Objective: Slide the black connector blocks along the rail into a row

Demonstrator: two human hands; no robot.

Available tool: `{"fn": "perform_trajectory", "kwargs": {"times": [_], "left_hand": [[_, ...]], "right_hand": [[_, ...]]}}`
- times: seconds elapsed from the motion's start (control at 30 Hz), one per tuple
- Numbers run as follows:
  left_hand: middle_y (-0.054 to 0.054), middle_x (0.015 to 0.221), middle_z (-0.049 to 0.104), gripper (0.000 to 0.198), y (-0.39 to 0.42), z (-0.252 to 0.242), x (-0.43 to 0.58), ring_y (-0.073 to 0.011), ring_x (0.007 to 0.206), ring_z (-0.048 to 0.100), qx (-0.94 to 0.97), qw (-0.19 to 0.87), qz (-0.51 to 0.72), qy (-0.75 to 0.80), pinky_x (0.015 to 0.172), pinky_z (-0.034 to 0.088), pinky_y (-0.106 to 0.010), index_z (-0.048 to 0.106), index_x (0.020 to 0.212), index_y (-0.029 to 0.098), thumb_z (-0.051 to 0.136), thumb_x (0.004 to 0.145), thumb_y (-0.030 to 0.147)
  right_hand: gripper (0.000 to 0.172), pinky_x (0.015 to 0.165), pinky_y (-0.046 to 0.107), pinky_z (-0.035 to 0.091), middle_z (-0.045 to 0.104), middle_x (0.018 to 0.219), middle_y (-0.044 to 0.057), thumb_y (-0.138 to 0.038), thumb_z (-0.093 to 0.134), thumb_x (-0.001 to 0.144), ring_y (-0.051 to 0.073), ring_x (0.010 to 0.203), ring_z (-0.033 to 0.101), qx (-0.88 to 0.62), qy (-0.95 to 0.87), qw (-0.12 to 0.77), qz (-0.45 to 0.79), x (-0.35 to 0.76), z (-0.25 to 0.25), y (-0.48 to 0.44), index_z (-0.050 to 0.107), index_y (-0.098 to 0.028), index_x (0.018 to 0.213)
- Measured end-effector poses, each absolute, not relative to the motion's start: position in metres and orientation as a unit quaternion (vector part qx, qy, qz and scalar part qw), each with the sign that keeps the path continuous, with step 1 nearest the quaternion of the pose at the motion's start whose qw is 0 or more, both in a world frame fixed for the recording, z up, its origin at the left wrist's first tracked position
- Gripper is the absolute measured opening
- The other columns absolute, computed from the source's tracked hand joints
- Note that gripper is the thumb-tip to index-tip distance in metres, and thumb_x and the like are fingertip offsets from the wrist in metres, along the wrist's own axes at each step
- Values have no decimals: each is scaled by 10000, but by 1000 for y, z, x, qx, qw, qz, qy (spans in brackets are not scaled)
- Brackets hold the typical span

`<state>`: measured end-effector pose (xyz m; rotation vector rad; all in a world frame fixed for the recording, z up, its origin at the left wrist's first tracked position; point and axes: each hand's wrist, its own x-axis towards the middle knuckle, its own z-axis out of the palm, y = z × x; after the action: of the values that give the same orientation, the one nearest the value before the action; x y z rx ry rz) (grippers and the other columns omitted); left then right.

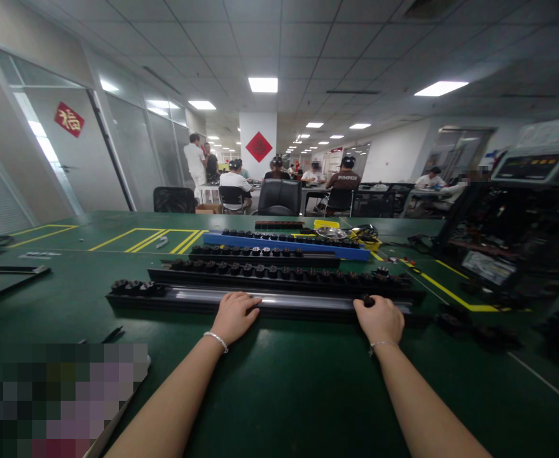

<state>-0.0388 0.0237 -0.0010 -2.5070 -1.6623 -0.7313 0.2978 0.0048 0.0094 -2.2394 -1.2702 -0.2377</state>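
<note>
A long black channel [298,306] lies across the table in front of me, with a shiny strip along its inside. Several small black round parts [133,288] sit at its left end. My left hand [234,316] is closed over the channel's near edge, its thumb pointing right along it. Over the right part of the channel, my right hand [385,318] pinches a small black part [367,301], mostly covered by the fingers. Just behind runs a second black channel [283,280] holding a row of similar parts.
Farther back are another filled black channel [322,259], a blue channel [286,245], a metal dish [331,233] and a yellow container [325,224]. Dark equipment [493,242] stands at right, with loose black parts [479,329] nearby. Several people sit at tables beyond.
</note>
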Motion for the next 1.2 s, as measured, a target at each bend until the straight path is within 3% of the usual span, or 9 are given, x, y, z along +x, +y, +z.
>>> {"fn": "perform_trajectory", "kwargs": {"times": [1.2], "left_hand": [[-25,1035,683,281,22,0,-39,-219,1049,552,-812,17,-245,-529,926,349,-412,655,1066,298,514,827,339]], "right_hand": [[449,852,371,370,626,935,126,-423,435,723,265,909,544,-850,-441,270,-98,315,8,6,659,-138,987]]}}
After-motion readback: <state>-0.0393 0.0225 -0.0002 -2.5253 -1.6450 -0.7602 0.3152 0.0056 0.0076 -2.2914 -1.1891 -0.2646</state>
